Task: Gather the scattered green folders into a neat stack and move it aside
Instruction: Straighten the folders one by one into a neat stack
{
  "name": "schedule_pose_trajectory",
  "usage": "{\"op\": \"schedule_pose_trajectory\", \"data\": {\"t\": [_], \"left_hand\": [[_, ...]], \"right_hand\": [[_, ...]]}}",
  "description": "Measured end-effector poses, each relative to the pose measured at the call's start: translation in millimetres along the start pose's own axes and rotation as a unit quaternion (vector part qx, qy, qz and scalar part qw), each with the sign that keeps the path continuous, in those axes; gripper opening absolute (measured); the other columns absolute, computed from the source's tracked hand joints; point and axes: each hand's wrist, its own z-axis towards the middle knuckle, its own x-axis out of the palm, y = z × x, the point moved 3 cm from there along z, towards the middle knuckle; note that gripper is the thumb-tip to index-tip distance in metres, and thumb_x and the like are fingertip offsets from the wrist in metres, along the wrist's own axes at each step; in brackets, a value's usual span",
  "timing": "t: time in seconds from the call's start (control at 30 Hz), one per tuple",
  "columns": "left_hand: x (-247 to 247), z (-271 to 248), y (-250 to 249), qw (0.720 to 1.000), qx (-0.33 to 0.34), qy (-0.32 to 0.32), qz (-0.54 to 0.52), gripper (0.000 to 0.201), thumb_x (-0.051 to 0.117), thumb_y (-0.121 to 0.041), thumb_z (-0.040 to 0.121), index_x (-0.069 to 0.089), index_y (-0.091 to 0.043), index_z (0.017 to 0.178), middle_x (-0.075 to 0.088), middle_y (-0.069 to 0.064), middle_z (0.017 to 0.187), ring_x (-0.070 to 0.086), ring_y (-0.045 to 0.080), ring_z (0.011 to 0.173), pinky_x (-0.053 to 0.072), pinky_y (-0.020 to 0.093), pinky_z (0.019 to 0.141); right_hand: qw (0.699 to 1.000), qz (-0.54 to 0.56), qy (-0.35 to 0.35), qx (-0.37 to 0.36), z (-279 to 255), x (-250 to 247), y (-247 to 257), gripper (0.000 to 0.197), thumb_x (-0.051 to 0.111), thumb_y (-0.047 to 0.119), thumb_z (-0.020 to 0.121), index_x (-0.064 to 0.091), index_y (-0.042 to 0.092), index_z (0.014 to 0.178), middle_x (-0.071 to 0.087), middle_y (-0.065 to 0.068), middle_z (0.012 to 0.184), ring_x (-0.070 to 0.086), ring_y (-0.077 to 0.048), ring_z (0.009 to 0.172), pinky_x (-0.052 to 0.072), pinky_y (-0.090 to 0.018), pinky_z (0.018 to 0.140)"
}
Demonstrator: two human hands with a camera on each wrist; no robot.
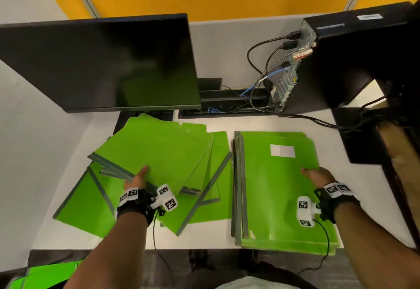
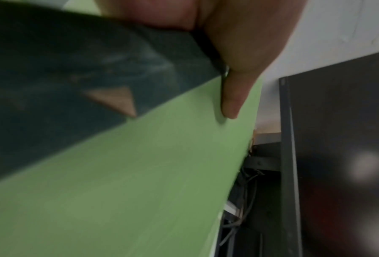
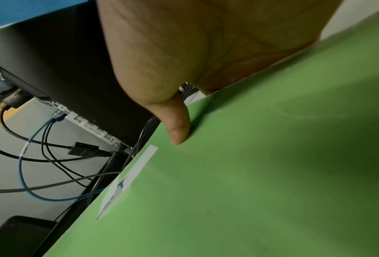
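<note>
My left hand (image 1: pixel 138 178) grips a bundle of green folders (image 1: pixel 154 148) by its dark spine edge, thumb on top, and holds it tilted above the desk. In the left wrist view the thumb (image 2: pixel 234 97) presses on the green cover (image 2: pixel 140 182). Several more folders (image 1: pixel 86 207) lie fanned out underneath on the left. On the right lies a squared green folder stack (image 1: pixel 277 186) with a white label (image 1: pixel 282 150). My right hand (image 1: pixel 316 175) grips its right edge; the thumb (image 3: pixel 177 125) lies on the top cover (image 3: pixel 250 173), the fingers hidden below.
A dark monitor (image 1: pixel 102 61) stands behind the left pile. A black computer tower (image 1: pixel 341 61) with cables (image 1: pixel 261 73) sits at the back right. White desk (image 1: pixel 204 236) shows between the piles. More green folders (image 1: pixel 45 272) lie below the desk's front left corner.
</note>
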Motion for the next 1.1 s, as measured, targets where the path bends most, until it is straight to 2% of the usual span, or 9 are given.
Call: {"op": "schedule_pose_trajectory", "data": {"t": [0.13,0.2,0.27,0.37,0.47,0.57,0.67,0.87,1.1], "left_hand": [[-19,38,3,0.995,0.061,0.002,-0.085,0.100,0.087,-0.057,0.026,0.059,-0.008,0.108,0.059,0.017,0.083,0.057,0.030,0.060,0.053,0.042,0.057],[-31,37,3,0.992,0.087,0.014,-0.095,0.075,0.088,-0.049,0.040,0.058,-0.013,0.099,0.059,0.016,0.077,0.056,0.030,0.059,0.052,0.039,0.055],[-36,-7,-8,0.991,0.108,0.019,-0.082,0.050,0.085,-0.033,0.057,0.062,-0.015,0.097,0.065,0.022,0.090,0.062,0.035,0.071,0.055,0.044,0.069],[-44,-29,-8,0.986,0.134,0.057,-0.083,0.053,0.081,-0.019,0.065,0.058,-0.007,0.111,0.065,0.021,0.095,0.065,0.038,0.085,0.054,0.052,0.079],[-44,-30,-11,0.981,0.153,0.092,-0.071,0.071,0.087,-0.027,0.054,0.058,-0.004,0.115,0.067,0.025,0.103,0.064,0.044,0.094,0.052,0.062,0.080],[-37,-51,-32,0.966,0.204,0.140,-0.073,0.029,0.076,-0.012,0.071,0.065,-0.007,0.097,0.072,0.015,0.087,0.070,0.034,0.084,0.054,0.050,0.078],[-20,-76,-60,0.945,0.251,0.197,-0.073,0.015,0.063,-0.001,0.082,0.066,-0.013,0.089,0.075,0.005,0.075,0.072,0.018,0.062,0.058,0.040,0.069],[39,-110,-95,0.907,0.304,0.287,-0.047,0.019,0.059,0.002,0.084,0.065,-0.013,0.093,0.076,-0.002,0.073,0.072,0.013,0.063,0.060,0.030,0.061],[143,-106,-36,0.907,0.247,0.329,0.096,0.023,0.082,-0.015,0.066,0.070,-0.010,0.085,0.072,0.010,0.083,0.065,0.024,0.076,0.053,0.053,0.086]], "right_hand": [[1.000,0.019,0.017,-0.002,-2,0,1,0.052,0.066,0.030,0.086,0.057,-0.001,0.126,0.059,-0.020,0.129,0.058,-0.036,0.114,0.043,-0.033,0.092],[0.999,0.020,0.025,-0.004,-2,0,1,0.050,0.066,0.029,0.086,0.058,-0.001,0.125,0.059,-0.021,0.128,0.058,-0.036,0.114,0.044,-0.035,0.095],[0.999,0.023,0.024,-0.004,-4,-1,2,0.049,0.065,0.028,0.087,0.058,-0.002,0.125,0.059,-0.022,0.129,0.057,-0.036,0.115,0.044,-0.034,0.093],[0.999,0.032,0.025,-0.002,-5,-1,3,0.053,0.065,0.029,0.087,0.054,-0.002,0.129,0.056,-0.021,0.132,0.056,-0.036,0.118,0.043,-0.034,0.094],[0.999,0.022,0.030,-0.003,-6,-2,3,0.056,0.063,0.032,0.088,0.052,-0.002,0.131,0.054,-0.021,0.135,0.054,-0.036,0.120,0.041,-0.035,0.096],[0.999,0.021,0.028,-0.006,-8,-2,2,0.055,0.063,0.031,0.088,0.052,-0.001,0.131,0.054,-0.022,0.135,0.054,-0.036,0.120,0.041,-0.033,0.093],[0.999,0.025,0.025,-0.011,-10,-2,4,0.056,0.063,0.030,0.089,0.051,-0.003,0.132,0.053,-0.022,0.136,0.053,-0.037,0.121,0.041,-0.033,0.094],[0.999,0.020,0.041,-0.025,-16,-4,5,0.051,0.064,0.029,0.088,0.055,-0.002,0.128,0.058,-0.021,0.130,0.056,-0.036,0.117,0.042,-0.032,0.089],[0.996,0.033,0.080,-0.029,-20,-10,4,0.047,0.053,0.031,0.095,0.055,0.001,0.129,0.057,-0.017,0.132,0.056,-0.033,0.116,0.040,-0.029,0.085]]}}
